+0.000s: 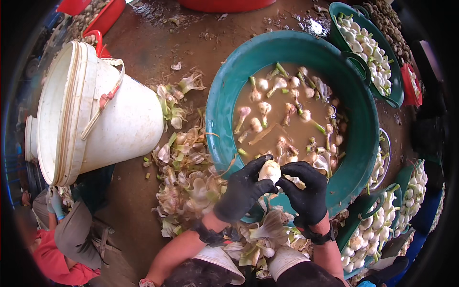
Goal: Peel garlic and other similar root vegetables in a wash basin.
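My left hand (244, 190), in a black glove, grips a pale garlic bulb (270, 171) between thumb and fingers. Against the bulb's right side, the thumb and forefinger of my gloved right hand (304, 192) pinch; whether they hold loose skin is too small to tell. Both hands are over the near rim of a round green tub (222, 104). Murky brown water (265, 138) in the tub holds several garlic bulbs with short stems (264, 108) and cut stem pieces. Peeled garlic skins (265, 233) lie in a heap below my hands, between my knees.
Left of the tub, a white plastic bucket (122, 118) lies tipped beside a pile of garlic skins (193, 172). Green tubs of cleaned garlic (369, 229) line the right side, another (365, 53) at upper right. A person in red (64, 258) sits at lower left.
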The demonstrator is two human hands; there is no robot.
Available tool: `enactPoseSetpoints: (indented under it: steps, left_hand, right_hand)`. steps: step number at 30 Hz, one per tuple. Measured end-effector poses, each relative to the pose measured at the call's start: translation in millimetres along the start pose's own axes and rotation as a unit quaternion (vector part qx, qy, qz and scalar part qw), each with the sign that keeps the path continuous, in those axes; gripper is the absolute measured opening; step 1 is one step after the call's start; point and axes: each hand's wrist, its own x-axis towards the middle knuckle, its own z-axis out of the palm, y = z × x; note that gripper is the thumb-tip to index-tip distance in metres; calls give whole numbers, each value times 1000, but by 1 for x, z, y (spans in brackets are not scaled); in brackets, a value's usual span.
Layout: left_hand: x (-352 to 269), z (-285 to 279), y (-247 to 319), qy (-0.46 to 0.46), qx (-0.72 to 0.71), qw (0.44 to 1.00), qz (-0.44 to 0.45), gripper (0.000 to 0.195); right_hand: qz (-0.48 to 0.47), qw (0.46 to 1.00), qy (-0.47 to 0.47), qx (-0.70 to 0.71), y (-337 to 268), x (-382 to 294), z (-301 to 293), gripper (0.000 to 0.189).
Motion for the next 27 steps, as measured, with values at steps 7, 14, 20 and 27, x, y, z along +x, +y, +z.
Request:
enactPoseSetpoints:
  steps: [7,14,20,27]
  left_hand:
    - [0,-3,-4,-9,152,988,29,56]
    - [-4,-4,-1,-63,189,979,36,57]
    - [1,-3,-7,-72,231,969,41,59]
    - [3,-1,-13,9,472,874,115,43]
  right_hand:
    - [14,1000,15,19,6,-6,6,15]
    - [204,971,-22,123,5,-12,-3,12]
    - [174,979,23,104,17,-17,6,6]
    - [138,989,25,38,10,-20,15,5]
